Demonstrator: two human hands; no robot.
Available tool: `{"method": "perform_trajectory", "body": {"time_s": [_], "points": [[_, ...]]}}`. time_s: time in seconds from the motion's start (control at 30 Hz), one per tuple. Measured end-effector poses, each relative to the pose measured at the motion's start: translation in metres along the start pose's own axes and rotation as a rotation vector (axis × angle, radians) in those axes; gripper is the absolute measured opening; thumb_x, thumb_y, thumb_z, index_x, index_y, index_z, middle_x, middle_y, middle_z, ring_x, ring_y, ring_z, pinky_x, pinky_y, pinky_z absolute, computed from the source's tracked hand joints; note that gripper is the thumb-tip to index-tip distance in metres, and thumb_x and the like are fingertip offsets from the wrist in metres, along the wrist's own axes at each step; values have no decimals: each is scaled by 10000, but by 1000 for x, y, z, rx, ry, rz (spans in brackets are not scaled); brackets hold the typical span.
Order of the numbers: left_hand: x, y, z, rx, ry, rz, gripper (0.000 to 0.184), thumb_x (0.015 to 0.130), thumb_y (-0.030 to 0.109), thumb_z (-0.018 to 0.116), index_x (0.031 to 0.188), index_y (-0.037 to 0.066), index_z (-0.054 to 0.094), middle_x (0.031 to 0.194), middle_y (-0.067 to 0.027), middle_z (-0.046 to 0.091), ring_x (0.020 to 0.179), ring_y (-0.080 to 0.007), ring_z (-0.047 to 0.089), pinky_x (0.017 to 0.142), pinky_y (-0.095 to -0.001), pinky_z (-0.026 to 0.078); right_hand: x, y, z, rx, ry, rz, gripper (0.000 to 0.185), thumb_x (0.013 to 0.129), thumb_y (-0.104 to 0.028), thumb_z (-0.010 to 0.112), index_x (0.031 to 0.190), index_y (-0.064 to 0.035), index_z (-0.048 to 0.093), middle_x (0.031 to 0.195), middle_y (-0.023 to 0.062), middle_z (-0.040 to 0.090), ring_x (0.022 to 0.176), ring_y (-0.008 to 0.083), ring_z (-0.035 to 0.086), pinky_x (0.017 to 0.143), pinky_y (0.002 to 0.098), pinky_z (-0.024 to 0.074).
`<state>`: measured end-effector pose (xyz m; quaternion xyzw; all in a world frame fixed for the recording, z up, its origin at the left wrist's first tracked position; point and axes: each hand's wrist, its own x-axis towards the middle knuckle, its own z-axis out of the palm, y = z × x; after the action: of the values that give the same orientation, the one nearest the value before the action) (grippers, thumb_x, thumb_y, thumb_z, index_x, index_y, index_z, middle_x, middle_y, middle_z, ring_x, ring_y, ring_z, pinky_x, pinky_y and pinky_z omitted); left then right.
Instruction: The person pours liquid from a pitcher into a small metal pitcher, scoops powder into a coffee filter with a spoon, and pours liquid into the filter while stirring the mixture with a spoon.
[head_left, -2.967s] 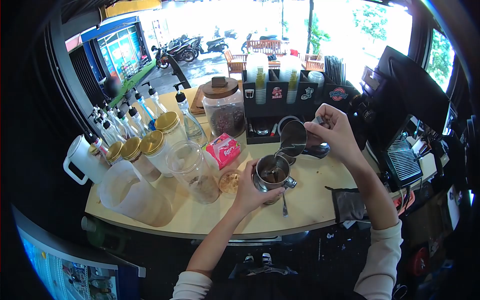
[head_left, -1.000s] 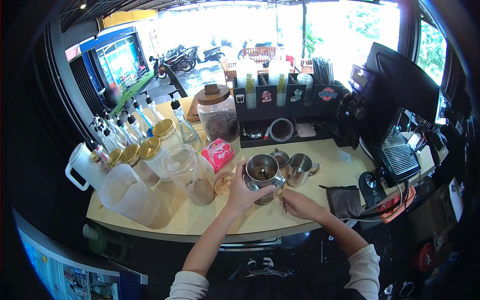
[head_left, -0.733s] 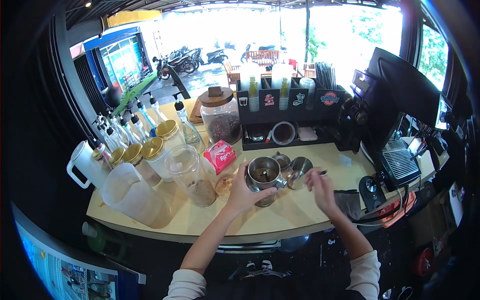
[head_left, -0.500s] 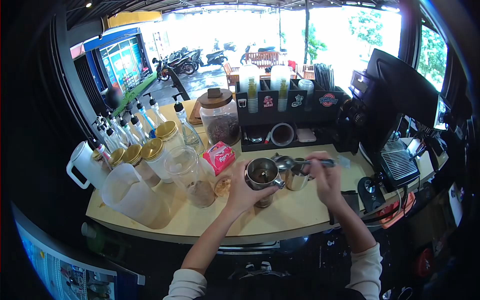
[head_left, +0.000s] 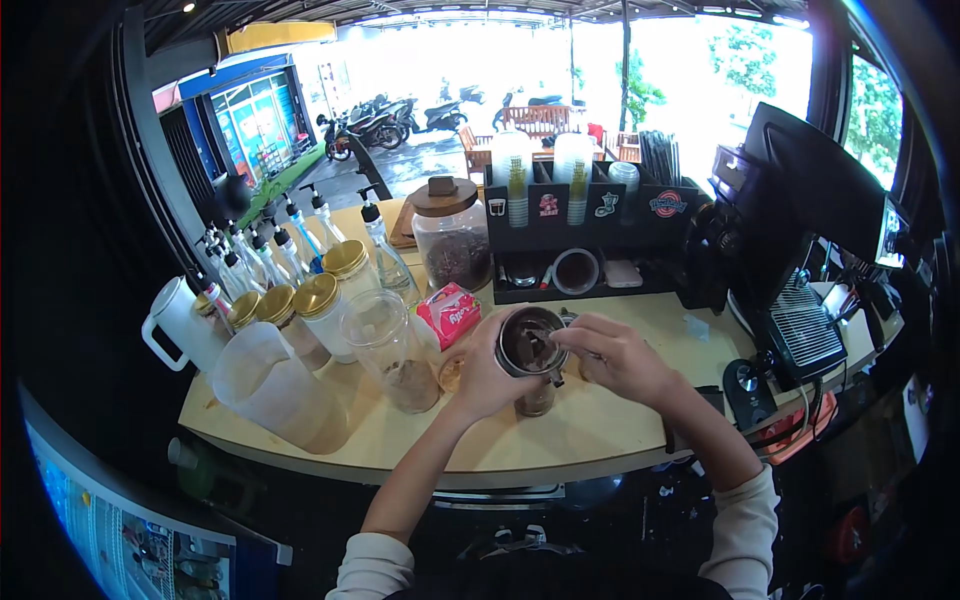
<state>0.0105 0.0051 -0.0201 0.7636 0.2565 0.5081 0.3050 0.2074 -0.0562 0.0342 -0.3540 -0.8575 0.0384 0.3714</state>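
My left hand is wrapped around a metal cup, tilted so that its mouth faces me. Dark brown contents show inside. Between the fingers of my right hand is the handle of a metal spoon, its bowl down inside the cup. Just below the cup, a small glass with brown contents is partly covered. Left of my left hand stand a tall clear container with brown powder at the bottom and a pink packet. Behind my right hand another metal vessel is mostly hidden.
A frosted pitcher, gold-lidded jars and pump bottles crowd the left side. At the back are a wooden-lidded jar and a black cup organizer. A monitor and a metal drip grate stand right.
My right hand has moved left and brought the spoon from beside the metal cup down into it. The cup now tilts more toward me. The view has shifted slightly.
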Motion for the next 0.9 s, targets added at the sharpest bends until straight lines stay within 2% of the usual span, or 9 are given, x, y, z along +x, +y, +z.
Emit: {"method": "perform_trajectory", "body": {"time_s": [0.13, 0.33, 0.4, 0.43, 0.5, 0.6, 0.7, 0.8, 0.9], "points": [[7, -11, -7, -94, -80, -10, 759, 543, 112, 818, 1233, 56, 505, 1163, -93, 575, 1109, -235, 555, 979, -355, 427, 0, 0, -3, 92, -53, -33, 315, 776, 54, 614, 1079, -30, 602, 948, 111, 600, 848, 300, 612, 725, 379, 499], [19, -14, -15, -128, -178, 33, 787, 546, 96, 807, 1267, 68, 492, 1217, -89, 551, 1170, -226, 519, 1025, -356, 391, -2, 3, -4, -14, 5, -37, 376, 733, 44, 637, 1098, -36, 599, 959, 102, 594, 868, 288, 599, 751, 379, 495], [24, -16, -17, -13, -178, 245, 791, 546, 84, 800, 1273, 70, 489, 1220, -88, 547, 1193, -222, 504, 1049, -354, 371, -2, -1, -3, -91, -83, -178, 402, 716, 36, 643, 1108, -30, 587, 958, 95, 581, 886, 283, 590, 757, 378, 491], [25, -15, -17, -14, -179, 246, 791, 546, 84, 800, 1273, 70, 489, 1220, -88, 547, 1193, -222, 504, 1049, -354, 371, -2, -1, -5, -93, -82, -177, 402, 716, 36, 643, 1108, -30, 587, 958, 95, 581, 886, 283, 590, 757, 378, 491], [26, -10, -18, -134, -236, 115, 798, 540, 76, 793, 1276, 69, 485, 1238, -90, 537, 1204, -227, 497, 1061, -355, 360, -2, 0, -8, -179, 15, -203, 435, 695, 35, 641, 1121, -23, 575, 962, 95, 563, 895, 279, 582, 770, 379, 486], [27, -9, -20, -309, -253, -11, 810, 535, 67, 785, 1285, 71, 479, 1255, -89, 529, 1213, -229, 492, 1064, -358, 356, -3, 4, -8, -224, 1, -188, 447, 690, 33, 641, 1127, -27, 569, 952, 95, 559, 874, 275, 575, 769, 379, 483], [31, -13, -20, -269, -318, 24, 811, 535, 68, 780, 1289, 73, 479, 1267, -84, 528, 1222, -228, 488, 1062, -359, 355, -4, 0, -6, -170, -116, -238, 444, 687, 28, 645, 1122, -22, 569, 947, 95, 554, 864, 276, 570, 764, 383, 480], [31, -13, -21, -121, -344, 94, 812, 539, 77, 779, 1294, 80, 480, 1281, -78, 526, 1221, -226, 489, 1061, -363, 356, -2, 4, -6, -178, -28, -263, 441, 684, 24, 649, 1116, -19, 570, 933, 93, 547, 853, 275, 567, 763, 390, 479], [34, -18, -22, -222, -345, 77, 812, 538, 89, 784, 1294, 88, 485, 1290, -75, 524, 1223, -229, 487, 1067, -371, 350, 0, 6, -9, -212, -28, -215, 428, 683, 23, 649, 1103, -17, 576, 924, 90, 540, 861, 273, 567, 762, 390, 480]]}}
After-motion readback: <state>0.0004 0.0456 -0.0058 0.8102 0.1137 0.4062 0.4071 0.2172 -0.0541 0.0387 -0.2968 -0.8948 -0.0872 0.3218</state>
